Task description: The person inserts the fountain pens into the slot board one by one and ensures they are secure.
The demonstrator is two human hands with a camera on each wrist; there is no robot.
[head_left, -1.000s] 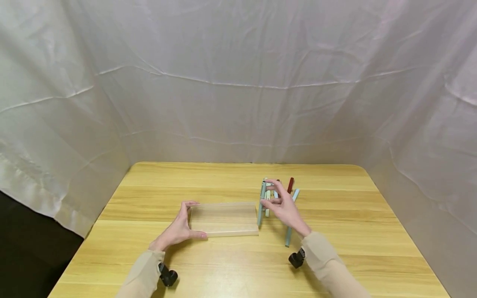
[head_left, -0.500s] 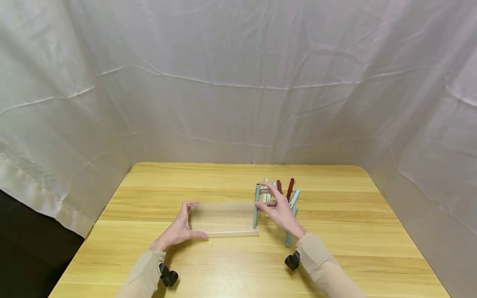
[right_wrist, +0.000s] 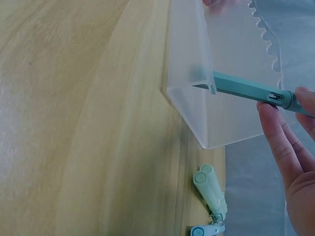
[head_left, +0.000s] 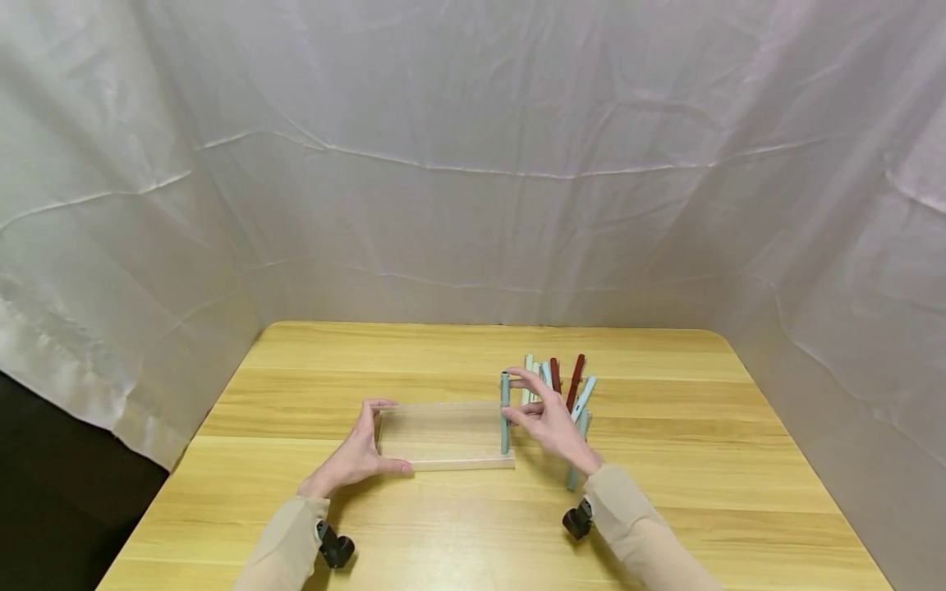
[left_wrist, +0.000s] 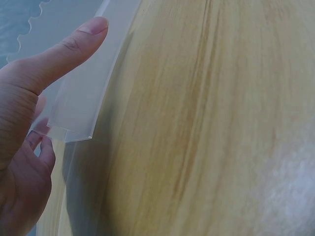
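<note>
A clear, frosted plastic pen stand (head_left: 443, 433) with scalloped edges sits on the table. My left hand (head_left: 356, 450) grips its left end, thumb (left_wrist: 74, 49) along the near side and fingers at the far side. Between the thumb and fingers of my right hand (head_left: 550, 423) is a teal pen (head_left: 506, 435), pinched near its upper end. That pen slants over the stand's right end, and its lower part lies at a notch of the near wall (right_wrist: 189, 64) in the right wrist view.
Right of the stand lie several loose pens: pale green (head_left: 528, 365), dark red (head_left: 576, 379), light blue (head_left: 584, 397) and another teal pen (head_left: 573, 476) nearer the front. The wooden table (head_left: 458, 533) backs onto a pale curtain (head_left: 488, 230).
My right hand has carried the teal pen leftward, from just beside the stand to over its right end. The left hand and the stand have stayed put.
</note>
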